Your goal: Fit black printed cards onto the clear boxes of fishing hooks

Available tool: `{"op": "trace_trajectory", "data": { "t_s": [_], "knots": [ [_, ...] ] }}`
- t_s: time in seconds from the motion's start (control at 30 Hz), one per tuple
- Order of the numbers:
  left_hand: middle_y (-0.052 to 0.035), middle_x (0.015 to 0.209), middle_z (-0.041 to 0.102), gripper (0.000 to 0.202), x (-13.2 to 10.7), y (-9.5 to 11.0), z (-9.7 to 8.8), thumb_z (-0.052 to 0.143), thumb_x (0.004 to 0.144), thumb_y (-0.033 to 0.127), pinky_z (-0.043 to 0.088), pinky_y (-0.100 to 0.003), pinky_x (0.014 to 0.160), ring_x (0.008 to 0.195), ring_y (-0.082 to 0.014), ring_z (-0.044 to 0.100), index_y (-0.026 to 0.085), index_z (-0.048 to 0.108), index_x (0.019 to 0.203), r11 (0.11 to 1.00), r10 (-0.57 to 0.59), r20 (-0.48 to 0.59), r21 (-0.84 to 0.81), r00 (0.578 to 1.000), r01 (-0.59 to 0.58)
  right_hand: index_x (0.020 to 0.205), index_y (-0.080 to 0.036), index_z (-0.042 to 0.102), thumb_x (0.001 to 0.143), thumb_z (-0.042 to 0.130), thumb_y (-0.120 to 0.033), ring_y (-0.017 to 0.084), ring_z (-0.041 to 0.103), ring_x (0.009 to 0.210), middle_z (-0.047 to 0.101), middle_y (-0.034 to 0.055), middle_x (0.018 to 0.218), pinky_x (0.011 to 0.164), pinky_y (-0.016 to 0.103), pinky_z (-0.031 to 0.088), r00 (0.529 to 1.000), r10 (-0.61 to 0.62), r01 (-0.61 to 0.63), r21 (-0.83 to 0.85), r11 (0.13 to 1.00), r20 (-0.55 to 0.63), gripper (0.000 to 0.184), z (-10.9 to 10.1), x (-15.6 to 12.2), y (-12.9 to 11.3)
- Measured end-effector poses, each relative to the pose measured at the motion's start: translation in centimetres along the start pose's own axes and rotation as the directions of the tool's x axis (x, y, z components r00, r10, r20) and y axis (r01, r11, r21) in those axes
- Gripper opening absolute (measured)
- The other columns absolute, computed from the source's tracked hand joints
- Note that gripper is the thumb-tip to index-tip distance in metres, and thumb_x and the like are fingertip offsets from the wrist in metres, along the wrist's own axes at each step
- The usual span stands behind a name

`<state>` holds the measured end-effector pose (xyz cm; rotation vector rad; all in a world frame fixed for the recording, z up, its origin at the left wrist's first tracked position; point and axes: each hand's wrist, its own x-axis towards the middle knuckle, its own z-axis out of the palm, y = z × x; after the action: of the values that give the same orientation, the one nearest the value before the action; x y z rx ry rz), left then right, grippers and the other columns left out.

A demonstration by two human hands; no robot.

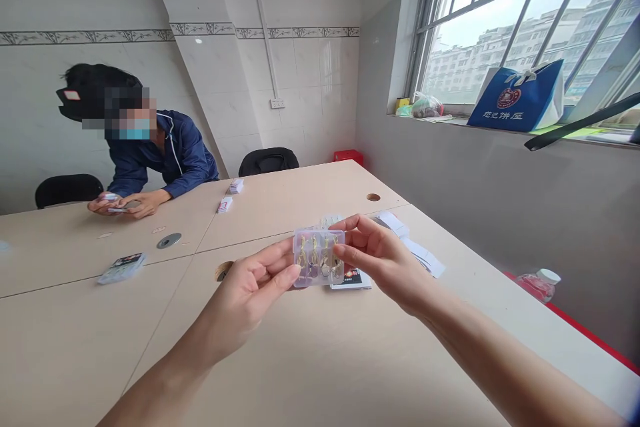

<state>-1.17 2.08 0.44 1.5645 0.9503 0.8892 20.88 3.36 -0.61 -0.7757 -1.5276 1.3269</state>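
Note:
A small clear plastic case [319, 270] is held up above the table between both my hands. Side by side inside it lie several thin gold-coloured pieces with dark curved ends, like hooks; their exact kind is too small to tell. My left hand [255, 283] grips the case's left edge, thumb in front and fingers behind. At the right edge, my right hand [383, 257] pinches the upper corner between thumb and fingers. Behind and below the case, a black-and-white printed card stack [357, 279] rests on the table, partly hidden. Another clear case [330, 221] shows just behind, mostly covered.
White paper slips [423, 257] lie right of my hands. A stack of clear cases [123, 268] sits at left. Across the table [280, 347], a person [165, 147] in a blue jacket handles small items. Two small white stacks [231, 195] stand mid-table; a bottle [540, 283] is beyond the right edge.

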Motion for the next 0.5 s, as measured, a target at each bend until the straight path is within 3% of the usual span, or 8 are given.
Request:
{"op": "trace_trajectory", "data": {
  "t_s": [0.13,0.33,0.5],
  "knots": [
    [-0.0011,0.143,0.054,0.054,-0.16,0.20,-0.03,0.058,0.092,0.037,0.047,-0.025,0.104,0.128,-0.0203,0.054,0.029,0.044,0.143,1.000,0.000,-0.013,0.025,1.000,0.000,0.107,-0.022,0.057,0.096,0.057,-0.029,0.013,0.055,0.076,0.064,0.0012,0.086,0.069,0.029,0.043,0.999,0.017,-0.017,-0.006,1.000,0.037,0.013,-0.23,-0.08,-0.21],
    [-0.0005,0.144,0.052,0.053,-0.38,0.15,0.02,0.058,0.092,0.037,0.045,-0.026,0.106,0.131,-0.0210,0.051,0.030,0.044,0.143,0.998,-0.008,-0.014,0.059,1.000,0.009,0.094,-0.021,0.057,0.094,0.060,-0.030,0.011,0.053,0.071,0.062,-0.0008,0.082,0.065,0.027,0.041,1.000,0.000,0.000,-0.006,1.000,-0.011,0.010,0.12,-0.12,-0.15],
    [-0.0025,0.144,0.052,0.055,-0.29,-0.12,-0.18,0.059,0.091,0.038,0.044,-0.031,0.109,0.133,-0.0239,0.048,0.028,0.044,0.143,0.997,-0.001,-0.035,0.079,0.999,0.004,0.096,-0.020,0.056,0.094,0.060,-0.025,0.013,0.059,0.078,0.065,0.0015,0.088,0.067,0.027,0.043,0.996,0.048,-0.049,0.005,0.999,0.071,0.007,-0.45,-0.22,-0.53]
  ]
}}
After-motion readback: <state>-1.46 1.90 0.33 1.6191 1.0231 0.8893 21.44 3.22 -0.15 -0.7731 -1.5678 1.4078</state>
